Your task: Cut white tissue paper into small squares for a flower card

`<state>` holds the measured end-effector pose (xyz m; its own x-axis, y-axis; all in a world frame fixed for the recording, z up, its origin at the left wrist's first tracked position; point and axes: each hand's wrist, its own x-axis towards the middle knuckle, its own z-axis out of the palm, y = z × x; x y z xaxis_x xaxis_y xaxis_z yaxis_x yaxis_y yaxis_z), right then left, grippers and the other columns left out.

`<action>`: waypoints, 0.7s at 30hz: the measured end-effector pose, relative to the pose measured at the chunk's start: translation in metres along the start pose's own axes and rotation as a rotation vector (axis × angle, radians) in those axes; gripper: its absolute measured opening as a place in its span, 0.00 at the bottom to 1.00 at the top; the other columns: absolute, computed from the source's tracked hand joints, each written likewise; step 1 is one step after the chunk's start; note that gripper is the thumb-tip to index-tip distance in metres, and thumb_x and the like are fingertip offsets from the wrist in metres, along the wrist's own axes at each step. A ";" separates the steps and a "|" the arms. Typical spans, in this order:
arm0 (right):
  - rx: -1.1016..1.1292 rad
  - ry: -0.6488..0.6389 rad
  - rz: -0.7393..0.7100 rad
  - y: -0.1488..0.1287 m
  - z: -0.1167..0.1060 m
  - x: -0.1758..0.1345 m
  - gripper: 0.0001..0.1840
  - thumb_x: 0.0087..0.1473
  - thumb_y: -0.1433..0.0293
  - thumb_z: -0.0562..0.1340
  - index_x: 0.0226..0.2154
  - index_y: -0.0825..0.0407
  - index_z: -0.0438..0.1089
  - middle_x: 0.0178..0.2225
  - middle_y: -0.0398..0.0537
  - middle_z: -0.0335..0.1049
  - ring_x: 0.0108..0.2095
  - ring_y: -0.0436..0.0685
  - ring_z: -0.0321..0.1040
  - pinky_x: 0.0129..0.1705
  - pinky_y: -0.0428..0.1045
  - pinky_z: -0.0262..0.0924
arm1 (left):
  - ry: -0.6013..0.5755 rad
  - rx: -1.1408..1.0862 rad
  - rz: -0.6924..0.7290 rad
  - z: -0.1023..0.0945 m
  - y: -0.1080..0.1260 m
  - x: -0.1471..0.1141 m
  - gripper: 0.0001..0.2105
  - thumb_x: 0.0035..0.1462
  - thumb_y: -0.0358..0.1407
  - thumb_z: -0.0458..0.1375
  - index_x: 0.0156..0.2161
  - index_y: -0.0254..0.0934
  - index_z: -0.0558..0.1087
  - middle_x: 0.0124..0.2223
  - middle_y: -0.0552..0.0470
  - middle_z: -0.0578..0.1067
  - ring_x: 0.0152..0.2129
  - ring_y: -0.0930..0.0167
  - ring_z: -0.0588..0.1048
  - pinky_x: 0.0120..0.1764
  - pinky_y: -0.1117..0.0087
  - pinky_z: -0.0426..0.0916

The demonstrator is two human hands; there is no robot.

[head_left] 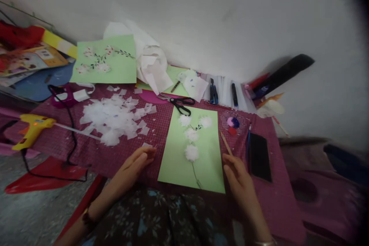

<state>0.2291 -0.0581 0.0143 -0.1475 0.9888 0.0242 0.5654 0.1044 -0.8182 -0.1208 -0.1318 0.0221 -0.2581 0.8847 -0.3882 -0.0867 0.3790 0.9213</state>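
A light green sheet of paper [175, 153] lies before me, with white fluffy paper flowers [191, 153], a thin drawn stem and small dark leaves. Left of it, my left hand [141, 158] rests at the table edge, fingers loosely bent and nothing seen in them. By the sheet's right edge is my right hand [238, 173], thumb and fingers apart. A thin tan stick [226, 143], perhaps a pencil or brush, reaches to its fingertips; whether they touch it is unclear. Black-handled scissors [181, 103] lie at the sheet's top edge.
White paper scraps [111, 117] are heaped at left, near a yellow glue gun [34, 127]. A finished flower sheet [121, 71] leans behind. Right are a paint palette [240, 117], a paintbrush [248, 142] and a phone [260, 157]. A wall [201, 19] closes the back.
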 end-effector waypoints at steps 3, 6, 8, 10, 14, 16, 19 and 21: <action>-0.013 0.005 -0.015 -0.001 0.004 0.003 0.16 0.62 0.63 0.57 0.50 0.49 0.70 0.51 0.55 0.70 0.52 0.62 0.69 0.56 0.59 0.65 | -0.165 -0.069 0.057 0.010 0.008 0.005 0.19 0.62 0.49 0.56 0.50 0.39 0.75 0.57 0.43 0.72 0.57 0.61 0.70 0.59 0.59 0.67; 0.023 -0.033 0.008 0.002 0.009 0.001 0.17 0.62 0.63 0.56 0.51 0.50 0.70 0.52 0.57 0.70 0.52 0.63 0.70 0.54 0.59 0.67 | -0.199 -0.081 0.055 0.019 0.016 0.007 0.18 0.62 0.48 0.56 0.49 0.39 0.75 0.56 0.44 0.71 0.54 0.60 0.71 0.54 0.60 0.71; 0.038 -0.067 0.019 0.004 0.009 -0.001 0.17 0.62 0.63 0.56 0.51 0.49 0.69 0.52 0.57 0.71 0.52 0.63 0.71 0.53 0.59 0.68 | -0.174 -0.077 0.027 0.024 0.020 0.009 0.18 0.60 0.48 0.57 0.48 0.38 0.74 0.55 0.43 0.72 0.52 0.60 0.72 0.48 0.61 0.74; 0.000 -0.085 -0.007 0.001 0.004 0.003 0.16 0.62 0.63 0.57 0.50 0.49 0.70 0.51 0.57 0.72 0.51 0.63 0.72 0.52 0.60 0.68 | -0.158 -0.035 0.028 0.026 0.023 0.011 0.17 0.57 0.47 0.59 0.47 0.38 0.74 0.51 0.44 0.74 0.48 0.62 0.73 0.44 0.64 0.74; -0.167 -0.066 -0.187 -0.030 -0.003 0.048 0.15 0.63 0.66 0.56 0.50 0.50 0.70 0.49 0.57 0.73 0.50 0.64 0.71 0.52 0.61 0.66 | -0.286 0.136 0.101 0.027 0.021 0.018 0.13 0.55 0.46 0.58 0.37 0.37 0.75 0.32 0.52 0.75 0.31 0.68 0.73 0.37 0.68 0.69; -0.252 -0.118 -0.320 -0.053 0.008 0.089 0.17 0.65 0.68 0.54 0.53 0.50 0.68 0.50 0.57 0.73 0.50 0.62 0.71 0.53 0.60 0.66 | -0.350 0.195 0.121 0.026 0.017 0.021 0.13 0.55 0.46 0.57 0.34 0.37 0.75 0.27 0.54 0.73 0.27 0.70 0.70 0.33 0.70 0.66; -0.516 -0.266 -0.435 -0.084 0.044 0.159 0.21 0.64 0.73 0.54 0.58 0.54 0.64 0.54 0.60 0.70 0.54 0.61 0.68 0.55 0.58 0.63 | -0.368 0.301 0.193 0.025 0.011 0.023 0.12 0.57 0.43 0.55 0.34 0.36 0.74 0.29 0.52 0.74 0.28 0.69 0.70 0.33 0.70 0.64; -0.564 -0.299 -0.460 -0.097 0.071 0.197 0.23 0.61 0.72 0.58 0.59 0.55 0.64 0.57 0.60 0.68 0.57 0.62 0.65 0.58 0.56 0.59 | -0.362 0.374 0.255 0.022 0.008 0.024 0.12 0.58 0.42 0.54 0.33 0.36 0.75 0.31 0.50 0.74 0.30 0.68 0.71 0.34 0.70 0.65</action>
<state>0.0874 0.1191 0.0574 -0.6332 0.7709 0.0685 0.7097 0.6136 -0.3462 -0.1066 -0.1015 0.0198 0.1254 0.9722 -0.1979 0.2976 0.1534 0.9423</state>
